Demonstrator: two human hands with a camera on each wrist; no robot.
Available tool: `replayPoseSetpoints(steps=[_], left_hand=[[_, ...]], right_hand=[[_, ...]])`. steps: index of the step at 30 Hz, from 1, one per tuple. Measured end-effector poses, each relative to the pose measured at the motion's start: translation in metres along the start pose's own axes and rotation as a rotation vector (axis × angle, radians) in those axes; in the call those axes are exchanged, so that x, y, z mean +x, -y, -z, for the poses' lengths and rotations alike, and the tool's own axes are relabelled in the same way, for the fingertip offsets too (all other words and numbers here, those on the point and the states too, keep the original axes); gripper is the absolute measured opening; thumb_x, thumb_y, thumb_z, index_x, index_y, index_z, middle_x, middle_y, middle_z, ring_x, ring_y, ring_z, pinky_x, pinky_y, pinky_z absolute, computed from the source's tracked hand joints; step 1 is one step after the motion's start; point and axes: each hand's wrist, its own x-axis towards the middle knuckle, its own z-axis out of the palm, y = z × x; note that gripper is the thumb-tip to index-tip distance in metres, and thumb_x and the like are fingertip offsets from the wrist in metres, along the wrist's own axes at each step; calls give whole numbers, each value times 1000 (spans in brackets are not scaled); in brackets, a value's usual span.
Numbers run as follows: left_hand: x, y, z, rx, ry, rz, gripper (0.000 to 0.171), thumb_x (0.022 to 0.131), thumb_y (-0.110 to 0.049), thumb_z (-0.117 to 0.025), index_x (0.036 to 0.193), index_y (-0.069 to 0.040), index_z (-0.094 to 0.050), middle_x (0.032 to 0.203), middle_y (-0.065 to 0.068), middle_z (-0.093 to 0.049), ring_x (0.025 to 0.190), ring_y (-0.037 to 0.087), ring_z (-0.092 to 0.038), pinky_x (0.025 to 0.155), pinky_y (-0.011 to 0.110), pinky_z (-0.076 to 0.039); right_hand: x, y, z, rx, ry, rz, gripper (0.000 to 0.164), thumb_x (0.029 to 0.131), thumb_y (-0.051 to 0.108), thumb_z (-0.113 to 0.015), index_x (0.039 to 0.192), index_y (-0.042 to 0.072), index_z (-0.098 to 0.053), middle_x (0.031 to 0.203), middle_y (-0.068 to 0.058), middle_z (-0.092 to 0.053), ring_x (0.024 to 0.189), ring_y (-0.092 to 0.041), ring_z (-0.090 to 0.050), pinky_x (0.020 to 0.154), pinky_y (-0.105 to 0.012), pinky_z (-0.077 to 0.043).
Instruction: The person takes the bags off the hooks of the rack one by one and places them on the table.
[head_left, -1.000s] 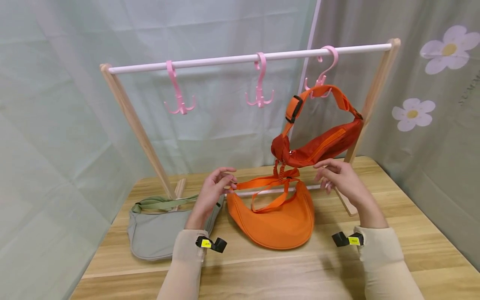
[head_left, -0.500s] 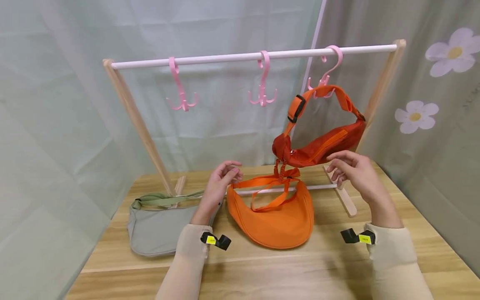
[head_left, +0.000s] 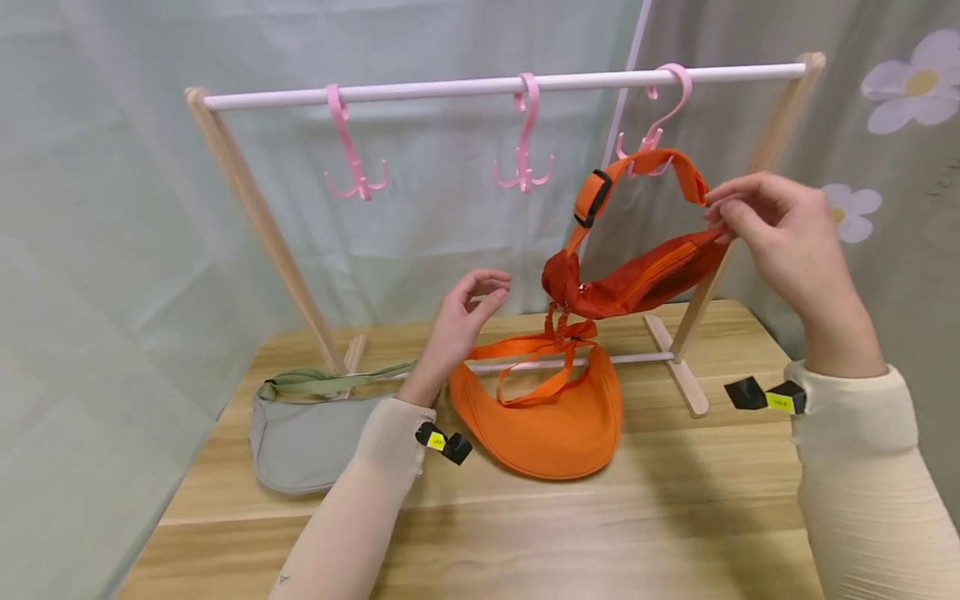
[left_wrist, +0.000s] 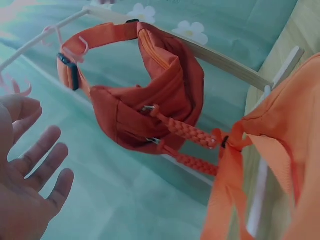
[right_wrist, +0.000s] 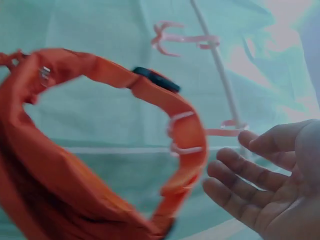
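Observation:
A red-orange waist bag (head_left: 637, 279) hangs by its orange strap from the right pink hook (head_left: 651, 142). My right hand (head_left: 787, 237) is up beside the strap's right side; in the right wrist view its fingers (right_wrist: 240, 185) are loosely bent, with a gap between them and the strap. My left hand (head_left: 468, 317) hovers over the left end of the orange crescent bag (head_left: 547, 425), fingers relaxed and holding nothing. That bag lies on the table, its strap near the hanging bag's braided pulls (left_wrist: 187, 132). A grey bag (head_left: 315, 442) with a green strap lies to the left, partly behind my left forearm.
A white rail (head_left: 450, 89) on wooden posts spans the scene. The left pink hook (head_left: 356, 158) and middle pink hook (head_left: 523, 150) carry nothing. The rack's lower bar (head_left: 637, 359) runs behind the orange bag, above the wooden table (head_left: 525, 542). Curtains stand behind.
My right hand has risen and moved right, from below the hanging bag to beside its strap. My left hand has drifted up and slightly right. The bags stay in place.

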Motion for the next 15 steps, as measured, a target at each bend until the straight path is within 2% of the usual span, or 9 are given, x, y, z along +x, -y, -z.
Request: replayPoseSetpoints(steps=[4,8,15], left_hand=[[10,-8,-3,55,16,-38,27,107,-18,-61,131,-7,-65,127,9,-66,116,23,-59,101,45,-47],[18,-15,-5,56,38,-12,29,107,-21,-61,134,-9,-64,129,5,-65,118,18,-58,103,41,-47],[32,-21,-11,21,102,39,37,107,-26,-62,141,-12,-60,137,1,-62,125,15,-56,110,39,-45]], right_hand=[[14,19,12,-84,-92,77,21,102,8,-61,111,9,-79,96,19,-71,91,-3,-65,85,-14,-46],[26,34,18,-156,-141,150,24,100,7,-59,111,6,-80,98,23,-68,95,0,-62,95,-15,-45],[44,43,14,-252,-92,216,30,97,3,-56,118,4,-78,107,26,-62,108,2,-54,99,-17,-36]])
